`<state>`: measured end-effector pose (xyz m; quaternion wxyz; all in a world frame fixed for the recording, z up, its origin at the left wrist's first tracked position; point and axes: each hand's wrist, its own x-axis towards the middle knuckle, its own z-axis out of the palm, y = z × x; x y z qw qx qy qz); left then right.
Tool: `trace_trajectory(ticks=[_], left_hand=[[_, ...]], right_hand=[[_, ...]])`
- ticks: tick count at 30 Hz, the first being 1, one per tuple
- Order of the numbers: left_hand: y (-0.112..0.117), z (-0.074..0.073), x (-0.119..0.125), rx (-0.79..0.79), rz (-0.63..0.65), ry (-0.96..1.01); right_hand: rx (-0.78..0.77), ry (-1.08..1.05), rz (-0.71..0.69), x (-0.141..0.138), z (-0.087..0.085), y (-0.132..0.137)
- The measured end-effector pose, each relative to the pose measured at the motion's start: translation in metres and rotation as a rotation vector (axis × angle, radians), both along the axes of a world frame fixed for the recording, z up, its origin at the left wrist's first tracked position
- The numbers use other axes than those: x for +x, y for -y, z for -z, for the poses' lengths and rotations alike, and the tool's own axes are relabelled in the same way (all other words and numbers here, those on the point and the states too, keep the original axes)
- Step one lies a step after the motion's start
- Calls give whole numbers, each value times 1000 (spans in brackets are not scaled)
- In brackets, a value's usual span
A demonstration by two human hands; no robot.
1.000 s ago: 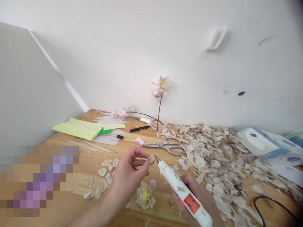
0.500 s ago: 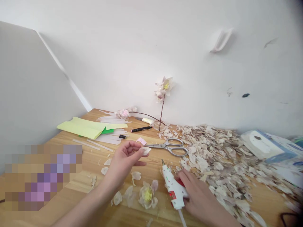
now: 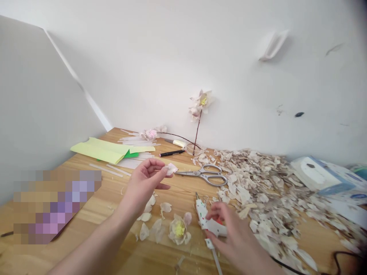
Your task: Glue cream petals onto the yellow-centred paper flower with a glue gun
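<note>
My left hand (image 3: 145,180) pinches a pale cream petal (image 3: 171,169) between thumb and fingertips, above the wooden table (image 3: 94,194). My right hand (image 3: 220,225) hovers with loose fingers over a white hot glue gun (image 3: 208,220), which lies on its side with a red trigger and its metal nozzle pointing away from me. Between my hands sits a petal flower (image 3: 179,230) with a yellow centre. Several loose petals (image 3: 150,225) lie around it.
Steel scissors (image 3: 205,175) lie beyond my hands. A large heap of dry petals (image 3: 258,191) covers the table's right side. Further back are glue sticks (image 3: 129,162), yellow-green paper (image 3: 100,150), a black marker (image 3: 172,153) and a stemmed flower (image 3: 202,101). A black cable (image 3: 286,263) runs bottom right.
The glue gun has gone from my right hand's grip to lying on the table. My left hand has raised the petal slightly and moved it left, and the view has shifted slightly.
</note>
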<state>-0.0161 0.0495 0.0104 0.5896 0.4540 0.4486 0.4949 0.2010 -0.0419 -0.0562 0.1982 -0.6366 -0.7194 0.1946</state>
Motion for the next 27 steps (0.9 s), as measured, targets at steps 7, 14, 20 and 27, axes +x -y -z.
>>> trace_trajectory(ticks=[7,14,20,27], left_hand=[[5,-1,0,17,23,-15],[5,3,1,28,49,-13],[4,2,1,38,35,-33],[4,-4,-1,79,-18,-53]], right_hand=[[-71,-1,-1,-43,23,-5],[22,52,-57,-54,26,-12],[66,-65,-60,-59,28,-14],[411,-443,82,-31,12,-21]])
